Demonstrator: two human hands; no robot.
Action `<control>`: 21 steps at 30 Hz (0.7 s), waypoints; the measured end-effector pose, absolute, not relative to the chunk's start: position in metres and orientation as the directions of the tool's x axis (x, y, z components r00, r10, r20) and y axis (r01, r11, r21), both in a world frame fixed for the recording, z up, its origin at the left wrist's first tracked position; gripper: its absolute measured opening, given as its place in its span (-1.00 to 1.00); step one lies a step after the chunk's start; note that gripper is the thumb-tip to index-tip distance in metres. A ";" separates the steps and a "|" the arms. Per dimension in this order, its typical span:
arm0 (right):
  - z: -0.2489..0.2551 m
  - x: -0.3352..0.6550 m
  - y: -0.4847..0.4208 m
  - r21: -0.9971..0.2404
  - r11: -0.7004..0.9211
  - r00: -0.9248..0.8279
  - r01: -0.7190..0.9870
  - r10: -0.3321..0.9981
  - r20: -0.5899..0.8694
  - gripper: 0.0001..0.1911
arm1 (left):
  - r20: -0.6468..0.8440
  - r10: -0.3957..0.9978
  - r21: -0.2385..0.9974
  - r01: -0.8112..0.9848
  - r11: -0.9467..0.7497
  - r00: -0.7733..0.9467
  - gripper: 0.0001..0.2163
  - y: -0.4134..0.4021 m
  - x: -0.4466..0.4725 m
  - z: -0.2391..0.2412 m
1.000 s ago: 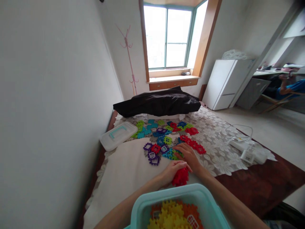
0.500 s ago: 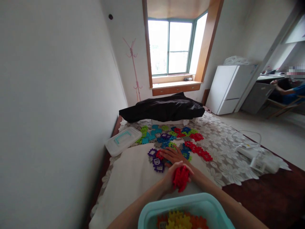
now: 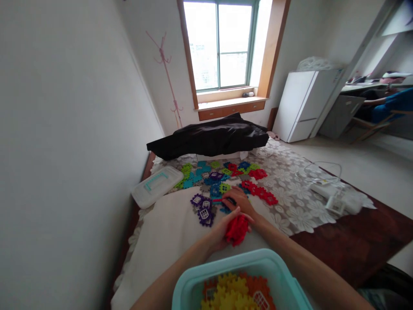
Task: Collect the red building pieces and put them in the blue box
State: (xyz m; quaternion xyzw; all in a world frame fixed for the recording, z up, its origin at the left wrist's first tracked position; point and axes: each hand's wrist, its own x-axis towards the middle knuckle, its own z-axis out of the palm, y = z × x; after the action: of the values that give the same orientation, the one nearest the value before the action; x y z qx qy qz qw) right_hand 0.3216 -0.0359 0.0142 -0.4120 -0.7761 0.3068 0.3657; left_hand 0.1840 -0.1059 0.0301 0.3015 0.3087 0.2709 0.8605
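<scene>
My left hand (image 3: 222, 231) is closed around a bunch of red gear-edged building pieces (image 3: 237, 229), held just beyond the teal box. My right hand (image 3: 241, 201) is slightly farther off, fingers pinched on a red building piece (image 3: 217, 200) that shows nearly edge-on. Purple pieces (image 3: 204, 214) with white window inserts lie left of my right hand. Blue and green pieces (image 3: 217, 189) lie beyond its fingertips, some of them covered by the hand. In front of me the teal box (image 3: 226, 268) holds yellow pieces (image 3: 230, 292) and orange pieces (image 3: 258, 284).
Linked red pieces (image 3: 260, 192) lie to the right, and more coloured pieces (image 3: 196, 174) spread behind. A clear lid (image 3: 157, 186) rests at the left by the wall. A black cover (image 3: 209, 137) lies at the far end. White packaging (image 3: 335, 196) is at the right. A person in blue (image 3: 390, 105) sits far right.
My right hand has closed on the red piece among the purple ones and lifted it off them. My left hand keeps its red bunch. The view has shifted somewhat.
</scene>
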 end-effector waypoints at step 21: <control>0.052 0.322 -0.065 -0.929 0.358 -0.239 0.094 0.914 0.328 -0.87 | -0.467 0.817 0.511 -0.651 0.561 0.337 -0.43 -0.104 0.194 0.045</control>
State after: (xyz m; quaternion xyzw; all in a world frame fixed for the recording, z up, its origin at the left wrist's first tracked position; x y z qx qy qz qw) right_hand 0.3216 -0.0647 0.0524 -0.3790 -0.6651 0.4210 0.4866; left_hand 0.1943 -0.1044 0.0447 0.1172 0.3543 0.4538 0.8092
